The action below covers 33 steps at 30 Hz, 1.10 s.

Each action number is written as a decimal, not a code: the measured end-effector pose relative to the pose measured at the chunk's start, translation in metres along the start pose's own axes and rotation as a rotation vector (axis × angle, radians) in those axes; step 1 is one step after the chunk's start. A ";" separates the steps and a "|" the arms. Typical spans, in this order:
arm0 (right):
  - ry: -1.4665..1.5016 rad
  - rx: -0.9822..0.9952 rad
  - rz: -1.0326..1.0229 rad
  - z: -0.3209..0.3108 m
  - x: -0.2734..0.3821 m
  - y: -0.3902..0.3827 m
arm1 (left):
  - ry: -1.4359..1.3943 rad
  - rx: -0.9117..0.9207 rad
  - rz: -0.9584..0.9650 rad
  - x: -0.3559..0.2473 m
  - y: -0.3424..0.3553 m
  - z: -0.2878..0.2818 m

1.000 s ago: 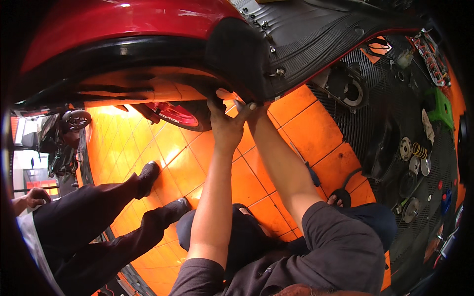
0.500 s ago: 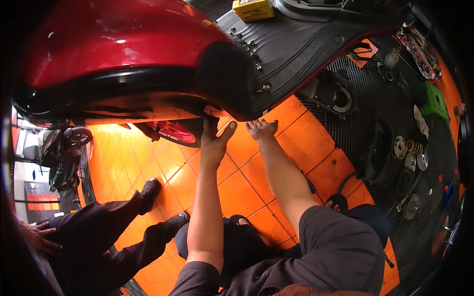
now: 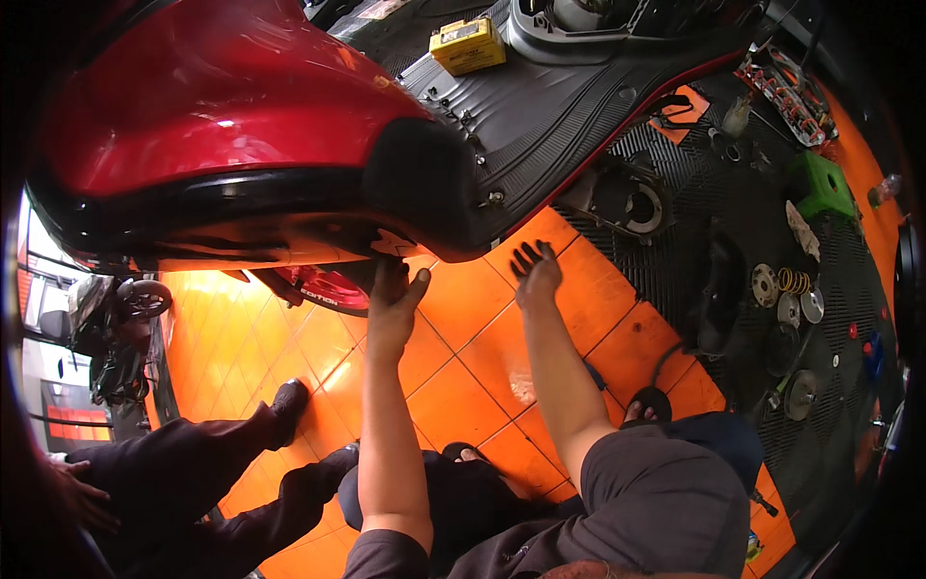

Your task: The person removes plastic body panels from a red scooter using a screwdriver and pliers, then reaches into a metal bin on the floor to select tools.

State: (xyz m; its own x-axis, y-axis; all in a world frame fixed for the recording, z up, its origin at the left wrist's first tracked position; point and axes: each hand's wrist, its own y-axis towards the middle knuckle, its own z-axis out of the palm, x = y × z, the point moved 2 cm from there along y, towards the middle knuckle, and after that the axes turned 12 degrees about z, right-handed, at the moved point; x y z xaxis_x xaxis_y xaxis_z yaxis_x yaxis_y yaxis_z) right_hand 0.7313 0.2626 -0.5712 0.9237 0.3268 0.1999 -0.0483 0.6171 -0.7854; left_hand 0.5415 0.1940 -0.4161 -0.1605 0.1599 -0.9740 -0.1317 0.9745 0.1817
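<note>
My left hand (image 3: 390, 314) reaches up to the lower edge of a scooter's red and black front body panel (image 3: 260, 106). Its thumb stands apart, and the fingertips meet or pass behind the dark edge, where they are partly hidden. Just left of it, the front wheel (image 3: 333, 289) shows a red rim below the panel. My right hand (image 3: 538, 278) hovers over the orange tiles, right of the panel's lower corner, fingers spread and nothing in them. Above it runs the scooter's ribbed black footboard (image 3: 550, 116), with several small bolts on it.
A yellow box-shaped battery (image 3: 467, 46) rests on the footboard. On the black mat at right lie a round metal housing (image 3: 637, 207), a yellow coil spring (image 3: 794, 282), several discs and a green stool (image 3: 823, 186). Another person's legs (image 3: 231, 454) extend in from the left.
My right hand has drawn away from the panel's lower corner, toward the right, and its fingers have spread. My left hand stays at the panel's edge. The view has shifted slightly.
</note>
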 end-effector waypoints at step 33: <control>0.370 1.147 0.195 0.091 -0.073 0.022 | -0.002 0.013 0.025 -0.055 -0.001 0.012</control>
State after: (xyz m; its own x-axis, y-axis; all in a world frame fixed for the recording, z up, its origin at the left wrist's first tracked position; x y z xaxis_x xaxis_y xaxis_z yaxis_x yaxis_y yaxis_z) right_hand 0.6284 0.3176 -0.5493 0.9070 0.3764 -0.1890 -0.3326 0.9154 0.2268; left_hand 0.5624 0.1859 -0.3640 -0.1619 0.1847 -0.9694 -0.1146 0.9722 0.2044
